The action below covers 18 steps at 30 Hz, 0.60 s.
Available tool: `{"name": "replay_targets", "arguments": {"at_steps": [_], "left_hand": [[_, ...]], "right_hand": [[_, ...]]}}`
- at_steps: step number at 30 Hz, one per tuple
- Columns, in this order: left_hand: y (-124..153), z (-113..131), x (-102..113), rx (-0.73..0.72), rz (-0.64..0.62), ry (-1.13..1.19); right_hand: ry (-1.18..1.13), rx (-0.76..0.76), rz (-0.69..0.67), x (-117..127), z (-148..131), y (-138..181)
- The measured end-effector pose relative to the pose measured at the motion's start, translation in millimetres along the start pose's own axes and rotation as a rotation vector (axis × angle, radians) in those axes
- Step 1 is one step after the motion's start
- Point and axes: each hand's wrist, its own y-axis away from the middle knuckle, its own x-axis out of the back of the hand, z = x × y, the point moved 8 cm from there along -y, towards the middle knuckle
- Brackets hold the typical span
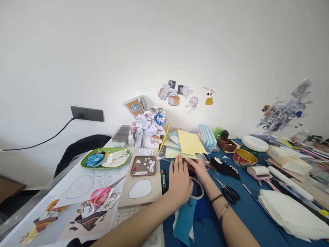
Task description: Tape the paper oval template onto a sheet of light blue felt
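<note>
My left hand (178, 180) has its fingers stretched forward, with the tips at the front edge of a stack of pale yellow sheets (191, 142). Close beside it, my right hand (198, 168) reaches to the same edge, its visible fingers extended and partly covered by the left. Light blue pieces (172, 139) show among the yellow sheets. Under my hands lies a roll of tape (202, 192), partly hidden. A blue strip of material (185, 221) lies in front of it. Black-handled scissors (230, 193) rest to the right of my right wrist.
Pink scissors (101, 195) lie on printed drawings at the left, near a green tray (84, 164) of cut pieces. A brown dish (137, 168) and white cutout (140, 189) sit on a board. At the right are a red-gold tin (244, 159), lint roller (259, 171) and white sheets (290, 214).
</note>
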Motion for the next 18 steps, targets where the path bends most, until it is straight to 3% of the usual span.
{"name": "replay_targets", "arguments": {"at_steps": [11,18], "left_hand": [[-4,-8,7,-0.030,0.102,-0.050],[-7,-11,5,-0.034,0.067,-0.040]], "right_hand": [[0.030,-0.051,0.008,4,10,-2],[0.037,-0.114,0.021,6,17,-2]]}}
